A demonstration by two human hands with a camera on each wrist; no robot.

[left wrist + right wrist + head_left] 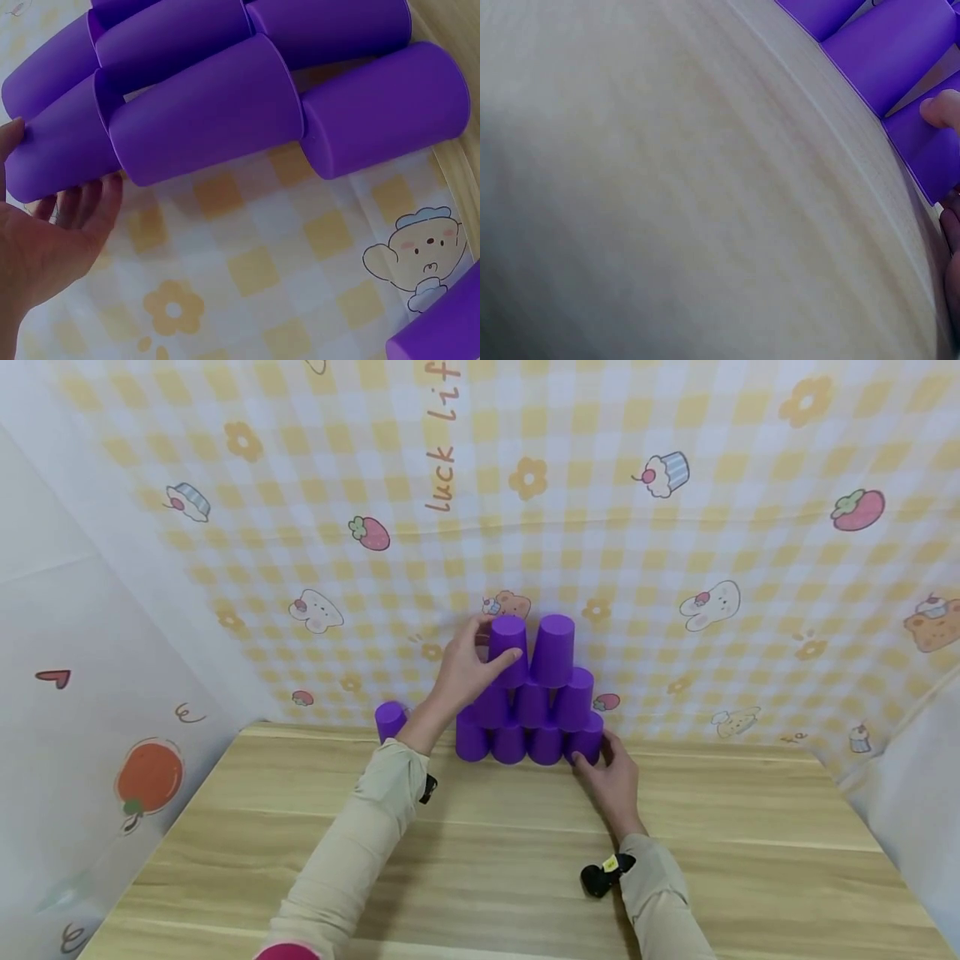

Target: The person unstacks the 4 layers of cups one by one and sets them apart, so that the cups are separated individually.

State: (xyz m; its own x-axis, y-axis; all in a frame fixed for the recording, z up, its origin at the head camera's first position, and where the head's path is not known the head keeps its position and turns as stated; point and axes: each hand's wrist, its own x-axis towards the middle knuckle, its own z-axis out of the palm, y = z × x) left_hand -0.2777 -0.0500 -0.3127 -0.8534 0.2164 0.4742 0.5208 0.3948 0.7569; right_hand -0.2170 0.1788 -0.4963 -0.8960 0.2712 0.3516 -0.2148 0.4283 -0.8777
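Purple cups stand upside down in a stepped stack against the back wall, with several in the bottom row, three in the middle and two on top. My left hand (467, 670) holds the left top cup (509, 639), thumb on its near side and fingers around its far side. Beside it stands the right top cup (555, 652). Low on the right, my right hand (617, 781) grips the bottom row's end cup (585, 742) between thumb and fingers. In the right wrist view, the thumb (943, 110) lies on that cup.
Left of the stack stands a single purple cup (390, 719), partly behind my left forearm. Under everything is a wood-grain table (495, 860). A checked cloth (645, 577) with printed pictures hangs directly behind the cups. White cloth (82, 635) borders the left side.
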